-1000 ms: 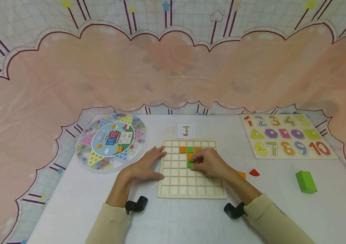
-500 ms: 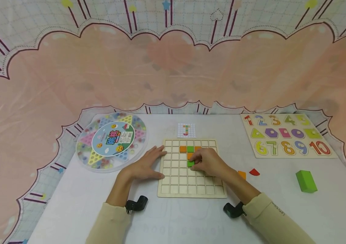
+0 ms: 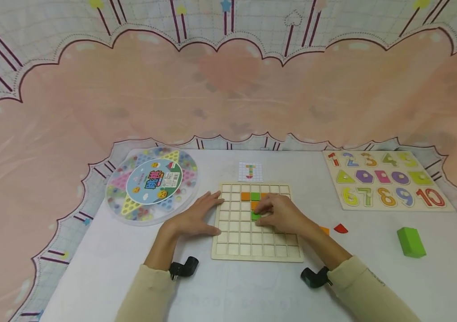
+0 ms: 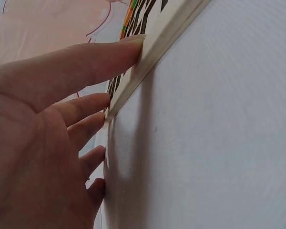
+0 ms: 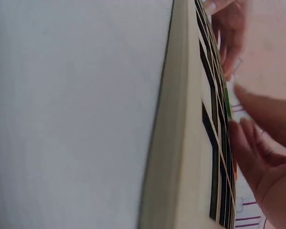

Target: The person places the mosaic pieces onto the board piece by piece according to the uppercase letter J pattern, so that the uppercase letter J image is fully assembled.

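Note:
In the head view, the left hand [image 3: 192,218] rests its straight, spread fingers and thumb against the left edge of the wooden grid board [image 3: 257,258]. The right hand [image 3: 286,215] is over the board, with thumb and index finger pinching a green square [image 3: 254,217] lying in the grid. Above it are an orange square [image 3: 254,205] and a row of orange [image 3: 245,196], green [image 3: 255,196] and partly covered orange [image 3: 264,195]. The left wrist view has the thumb [image 4: 133,45] on the board's rim [image 4: 148,59]; in the right wrist view the fingertips flank the green piece [image 5: 228,100].
A small pattern card [image 3: 250,171] lies behind the board. A round game box [image 3: 153,181] is at the left, a number-and-shape board [image 3: 385,179] at the back right. A red piece [image 3: 341,228], a partly hidden orange piece [image 3: 325,230] and a green block [image 3: 411,242] are at the right.
The head view has shifted slightly, so everything appears a little farther right. Both hands keep nearly the same places on the board.

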